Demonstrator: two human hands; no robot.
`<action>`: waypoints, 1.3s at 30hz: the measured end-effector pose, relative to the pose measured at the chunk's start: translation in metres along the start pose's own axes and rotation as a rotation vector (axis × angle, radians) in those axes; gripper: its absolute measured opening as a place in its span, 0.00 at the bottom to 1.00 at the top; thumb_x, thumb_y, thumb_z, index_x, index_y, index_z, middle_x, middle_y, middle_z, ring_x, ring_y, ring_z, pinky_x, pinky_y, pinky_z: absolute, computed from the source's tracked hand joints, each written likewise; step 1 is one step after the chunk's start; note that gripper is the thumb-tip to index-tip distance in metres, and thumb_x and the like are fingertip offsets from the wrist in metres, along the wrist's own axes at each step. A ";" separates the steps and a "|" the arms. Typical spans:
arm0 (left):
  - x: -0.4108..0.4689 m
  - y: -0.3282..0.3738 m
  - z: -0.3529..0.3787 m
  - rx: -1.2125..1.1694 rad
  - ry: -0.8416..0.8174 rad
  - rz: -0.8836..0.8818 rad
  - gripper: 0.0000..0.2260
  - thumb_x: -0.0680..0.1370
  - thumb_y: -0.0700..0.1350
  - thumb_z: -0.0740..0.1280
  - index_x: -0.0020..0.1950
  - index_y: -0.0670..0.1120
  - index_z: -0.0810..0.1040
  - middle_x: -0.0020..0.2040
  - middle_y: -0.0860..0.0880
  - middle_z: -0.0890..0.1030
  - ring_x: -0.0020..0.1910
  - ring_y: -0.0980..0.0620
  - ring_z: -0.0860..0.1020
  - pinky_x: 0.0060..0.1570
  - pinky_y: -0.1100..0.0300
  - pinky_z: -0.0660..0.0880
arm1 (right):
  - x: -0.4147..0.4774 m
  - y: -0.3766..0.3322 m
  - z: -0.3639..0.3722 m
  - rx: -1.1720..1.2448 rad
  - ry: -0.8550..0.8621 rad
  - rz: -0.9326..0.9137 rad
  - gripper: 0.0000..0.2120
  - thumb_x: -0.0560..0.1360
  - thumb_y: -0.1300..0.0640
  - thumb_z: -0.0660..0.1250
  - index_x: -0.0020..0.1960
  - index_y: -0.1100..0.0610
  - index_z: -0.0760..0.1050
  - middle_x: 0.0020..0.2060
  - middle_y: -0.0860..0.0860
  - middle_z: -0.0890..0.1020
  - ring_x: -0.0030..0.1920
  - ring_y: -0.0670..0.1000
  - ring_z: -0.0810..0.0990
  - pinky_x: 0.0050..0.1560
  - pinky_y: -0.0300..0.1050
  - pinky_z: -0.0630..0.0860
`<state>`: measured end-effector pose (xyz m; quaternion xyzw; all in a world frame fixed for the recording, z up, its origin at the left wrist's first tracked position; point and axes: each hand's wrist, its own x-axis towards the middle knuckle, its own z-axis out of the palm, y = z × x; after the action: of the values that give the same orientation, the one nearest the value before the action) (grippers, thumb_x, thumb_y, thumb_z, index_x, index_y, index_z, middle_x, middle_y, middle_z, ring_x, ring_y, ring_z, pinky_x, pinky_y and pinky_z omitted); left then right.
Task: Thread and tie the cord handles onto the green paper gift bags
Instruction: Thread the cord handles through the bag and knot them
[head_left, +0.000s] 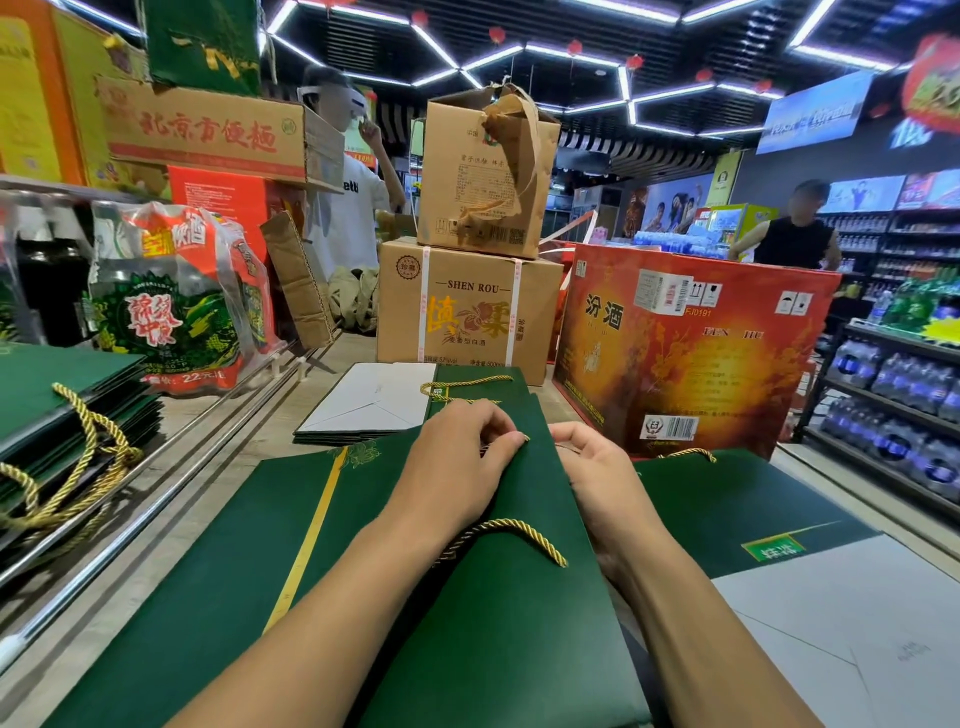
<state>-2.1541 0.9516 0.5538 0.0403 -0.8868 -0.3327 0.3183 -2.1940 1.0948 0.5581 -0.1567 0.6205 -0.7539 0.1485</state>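
Shop counter (218, 457): corded stack (67, 384) at left. Left hand (457, 452) pinches bag (519, 623) top edge; right hand (597, 467) curled behind, grip unclear. One cord (519, 527) on; tying likely pending.

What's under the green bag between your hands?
A flat dark green paper bag with a yellow stripe pokes out beneath the top dark green paper bag. Whatever lies further underneath is covered.

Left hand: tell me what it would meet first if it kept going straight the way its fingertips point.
Probably the right hand. The left hand pinches the green bag at its top edge, fingertips pointing right, and the right hand sits across that edge; depth is unclear.
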 end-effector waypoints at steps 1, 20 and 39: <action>0.000 0.000 0.000 -0.003 -0.001 0.000 0.03 0.81 0.52 0.68 0.49 0.54 0.79 0.48 0.55 0.78 0.48 0.58 0.75 0.50 0.61 0.72 | 0.001 0.001 0.000 -0.030 0.013 -0.021 0.04 0.77 0.64 0.72 0.51 0.62 0.79 0.36 0.59 0.84 0.28 0.50 0.80 0.26 0.38 0.75; 0.002 -0.011 -0.007 0.145 -0.119 -0.221 0.12 0.82 0.57 0.63 0.46 0.51 0.74 0.42 0.53 0.80 0.43 0.50 0.78 0.46 0.53 0.76 | 0.019 0.017 -0.012 -0.590 0.068 -0.101 0.11 0.81 0.58 0.68 0.41 0.60 0.81 0.32 0.53 0.85 0.32 0.48 0.83 0.34 0.41 0.78; -0.006 -0.048 -0.029 0.129 -0.080 -0.385 0.07 0.81 0.55 0.65 0.45 0.55 0.75 0.45 0.52 0.81 0.48 0.46 0.80 0.50 0.52 0.77 | 0.035 0.026 -0.024 -0.954 0.242 -0.215 0.18 0.84 0.50 0.62 0.46 0.62 0.80 0.40 0.54 0.84 0.44 0.57 0.82 0.47 0.51 0.78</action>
<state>-2.1393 0.8994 0.5376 0.2161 -0.8941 -0.3314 0.2099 -2.2355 1.0966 0.5296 -0.1814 0.8892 -0.4101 -0.0911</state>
